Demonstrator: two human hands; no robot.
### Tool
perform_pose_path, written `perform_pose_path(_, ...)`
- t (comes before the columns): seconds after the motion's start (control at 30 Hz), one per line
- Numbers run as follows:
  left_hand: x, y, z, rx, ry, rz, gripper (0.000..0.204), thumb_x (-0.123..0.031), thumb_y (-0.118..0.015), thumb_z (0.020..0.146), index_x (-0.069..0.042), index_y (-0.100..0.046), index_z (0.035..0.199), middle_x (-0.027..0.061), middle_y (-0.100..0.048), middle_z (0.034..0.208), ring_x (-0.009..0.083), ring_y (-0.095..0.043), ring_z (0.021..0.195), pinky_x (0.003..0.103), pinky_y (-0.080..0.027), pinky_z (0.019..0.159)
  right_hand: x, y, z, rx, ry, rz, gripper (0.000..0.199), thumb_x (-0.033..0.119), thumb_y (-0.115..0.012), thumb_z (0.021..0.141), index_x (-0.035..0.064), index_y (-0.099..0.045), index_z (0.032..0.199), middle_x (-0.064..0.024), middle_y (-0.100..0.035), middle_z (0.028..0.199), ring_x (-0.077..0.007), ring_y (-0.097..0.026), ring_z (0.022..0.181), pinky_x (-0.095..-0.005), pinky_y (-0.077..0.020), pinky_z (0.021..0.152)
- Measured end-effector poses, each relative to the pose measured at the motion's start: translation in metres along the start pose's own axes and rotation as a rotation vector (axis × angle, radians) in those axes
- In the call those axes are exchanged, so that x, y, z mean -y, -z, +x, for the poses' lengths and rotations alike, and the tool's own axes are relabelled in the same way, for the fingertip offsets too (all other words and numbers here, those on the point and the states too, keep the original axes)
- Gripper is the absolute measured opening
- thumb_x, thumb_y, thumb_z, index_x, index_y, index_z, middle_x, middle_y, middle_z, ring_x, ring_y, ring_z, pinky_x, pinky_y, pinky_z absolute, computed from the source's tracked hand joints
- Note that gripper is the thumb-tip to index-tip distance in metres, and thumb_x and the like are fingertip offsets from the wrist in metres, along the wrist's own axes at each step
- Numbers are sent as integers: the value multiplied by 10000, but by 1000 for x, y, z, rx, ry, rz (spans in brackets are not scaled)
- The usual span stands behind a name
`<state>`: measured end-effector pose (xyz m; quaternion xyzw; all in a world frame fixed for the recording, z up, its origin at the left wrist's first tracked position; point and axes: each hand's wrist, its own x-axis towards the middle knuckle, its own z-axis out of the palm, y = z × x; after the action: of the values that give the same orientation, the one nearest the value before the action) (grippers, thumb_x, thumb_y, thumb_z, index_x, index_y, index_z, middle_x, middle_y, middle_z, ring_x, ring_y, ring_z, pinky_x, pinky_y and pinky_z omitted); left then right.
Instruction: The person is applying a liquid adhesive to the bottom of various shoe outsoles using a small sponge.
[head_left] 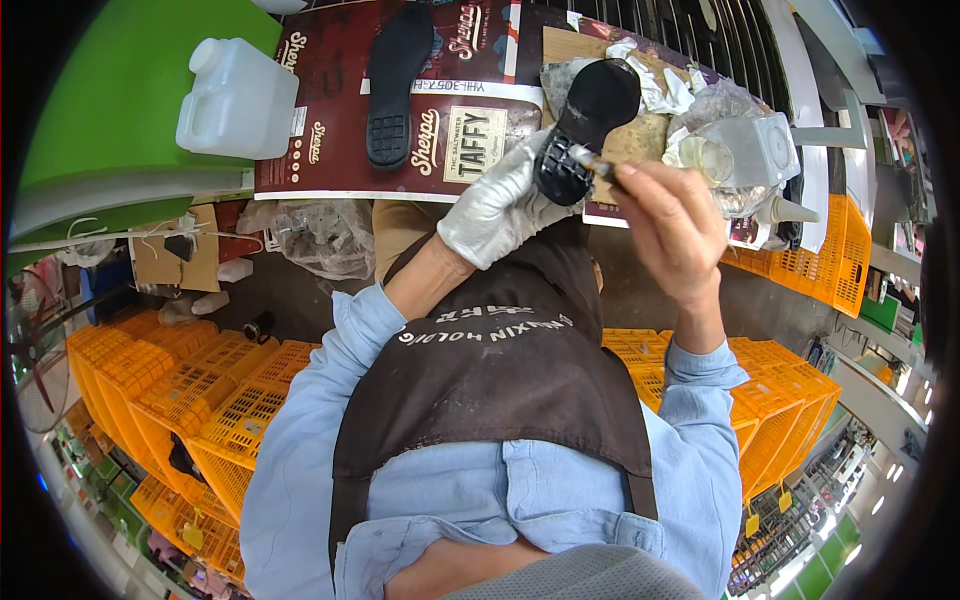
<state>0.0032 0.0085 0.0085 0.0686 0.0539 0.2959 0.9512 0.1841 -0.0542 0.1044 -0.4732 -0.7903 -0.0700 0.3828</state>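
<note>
Far left, on green surface: translucent white plastic jug, upright, cap at upper left. Lower left: stacked orange plastic crates. Next, flat black rubber shoe sole lies tread-up on dark red printed cardboard sheet, well apart from both hands. Ctr: left hand, in a white fabric glove, is closed around the heel end of a second black rubber shoe sole, holding it raised above the bench, toe end pointing up and right. Right of it: bare right hand, fingers pinched on a small brush w/ metal ferrule; brush tip touches the held sole near the tread block. Far right: clear plastic container w/ crumpled white rags beside it, near right hand.
</note>
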Motion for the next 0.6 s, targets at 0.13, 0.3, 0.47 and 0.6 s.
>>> perform_pose_path(0.13,3,6,0,151,-5,19,514,-175,-421,1009,-78,-243,1482,112,-502,1331,250,-571,1153,395,-507,974,24,-1,-1,117,-9,149,367,-41,-781,651,-6,-657,995,-100,-655,866,-208,-611,675,-305,-501,565)
perform_pose_path(0.3,6,11,4,223,-10,-13,494,-145,-416,1010,-105,-262,1478,98,-519,1306,224,-572,1150,361,-522,953,26,3,8,-16,-67,127,348,-29,-794,660,6,-663,980,-110,-665,869,-217,-630,706,-300,-506,583)
perform_pose_path(0.47,16,10,2,-22,-21,31,447,-109,-435,1000,-113,-344,1438,74,-531,1279,174,-571,1129,362,-488,1011,20,-20,12,50,-94,41,327,-40,-761,685,20,-667,993,-92,-647,871,-215,-616,691,-318,-501,568)
perform_pose_path(0.6,14,9,2,30,-4,-23,470,-112,-476,988,-115,-348,1440,69,-533,1287,168,-564,1137,345,-486,1011,30,-15,11,-7,6,239,356,-18,-803,645,17,-681,977,-107,-672,868,-188,-627,676,-282,-500,570)
